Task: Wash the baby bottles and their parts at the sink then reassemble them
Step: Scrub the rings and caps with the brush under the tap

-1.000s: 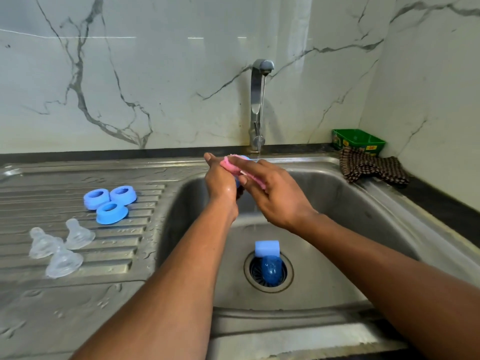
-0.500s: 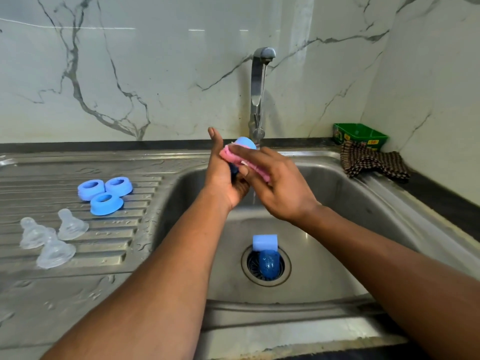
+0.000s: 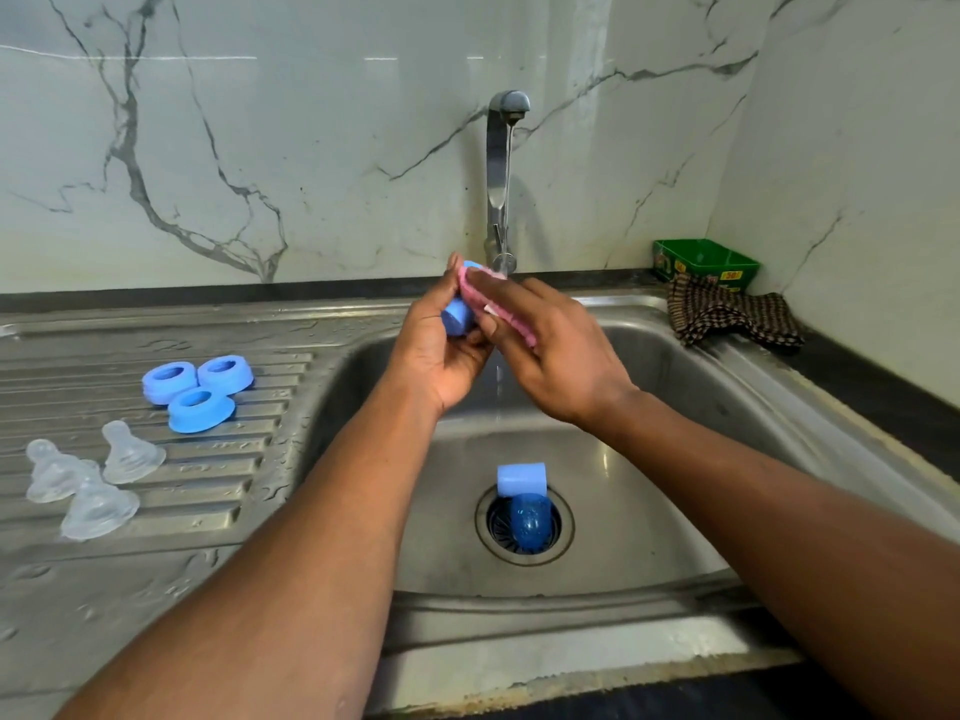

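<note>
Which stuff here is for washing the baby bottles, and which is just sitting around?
For the job: left hand holding a blue cap; right hand with pink sponge; blue rings; clear teats; blue bottle; tap.

Just lying about: checked cloth; green box.

Green box [image 3: 705,263] in the back right corner, checked cloth [image 3: 727,315] just before it on the counter [image 3: 883,387].

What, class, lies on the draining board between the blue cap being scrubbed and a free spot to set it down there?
Nothing visible blocks it. The left hand holds the blue cap over the basin; the right hand rubs it with a pink sponge. The blue rings and clear teats sit farther left, leaving bare draining board beside the basin.
</note>
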